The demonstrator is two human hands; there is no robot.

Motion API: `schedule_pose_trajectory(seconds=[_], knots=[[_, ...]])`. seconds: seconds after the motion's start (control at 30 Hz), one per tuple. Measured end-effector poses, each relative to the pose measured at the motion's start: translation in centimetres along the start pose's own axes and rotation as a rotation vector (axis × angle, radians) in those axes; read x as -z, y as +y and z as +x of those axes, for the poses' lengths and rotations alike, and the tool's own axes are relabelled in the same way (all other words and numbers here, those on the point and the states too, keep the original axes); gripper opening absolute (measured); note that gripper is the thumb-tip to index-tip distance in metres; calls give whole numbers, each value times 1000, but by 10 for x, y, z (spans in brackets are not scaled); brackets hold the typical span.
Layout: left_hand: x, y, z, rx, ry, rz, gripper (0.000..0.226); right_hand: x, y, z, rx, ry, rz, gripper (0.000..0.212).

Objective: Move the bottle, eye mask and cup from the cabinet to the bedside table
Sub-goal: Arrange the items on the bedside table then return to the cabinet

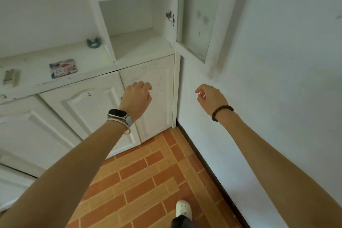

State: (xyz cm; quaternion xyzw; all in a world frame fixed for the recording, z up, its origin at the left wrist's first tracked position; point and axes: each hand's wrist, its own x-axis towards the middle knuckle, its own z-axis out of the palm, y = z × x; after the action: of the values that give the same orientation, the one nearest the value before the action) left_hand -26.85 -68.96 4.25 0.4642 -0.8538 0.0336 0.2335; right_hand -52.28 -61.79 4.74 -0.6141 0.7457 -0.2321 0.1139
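A white cabinet fills the upper left, with open shelves above and shut lower doors. Its shelves in the right bay hold nothing I can see. No bottle, eye mask or cup shows in this view. My left hand, wearing a watch and bangles, hovers in front of the right lower door with its fingers curled loosely and nothing in them. My right hand, with a bead bracelet on the wrist, hangs in front of the white wall, fingers loosely bent and apart, holding nothing.
A glass cabinet door stands swung open to the right against the wall. On the counter lie a blue-grey clip-like thing, a printed flat packet and a small metal piece. Orange tiled floor and my white shoe below.
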Motion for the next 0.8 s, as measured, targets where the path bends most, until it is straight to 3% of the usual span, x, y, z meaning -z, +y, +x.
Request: schedule_pose_trajectory(seconds=[0.4,0.6,0.8], knots=[[5,-4,98,35,163,8,21,42,-22,116,202,127,122,22],[14,-7,139,-29,211,0,19,55,-35,141,215,153,163,21],[35,-1,196,-159,289,-24,17,100,-50,159,231,284,198,20]])
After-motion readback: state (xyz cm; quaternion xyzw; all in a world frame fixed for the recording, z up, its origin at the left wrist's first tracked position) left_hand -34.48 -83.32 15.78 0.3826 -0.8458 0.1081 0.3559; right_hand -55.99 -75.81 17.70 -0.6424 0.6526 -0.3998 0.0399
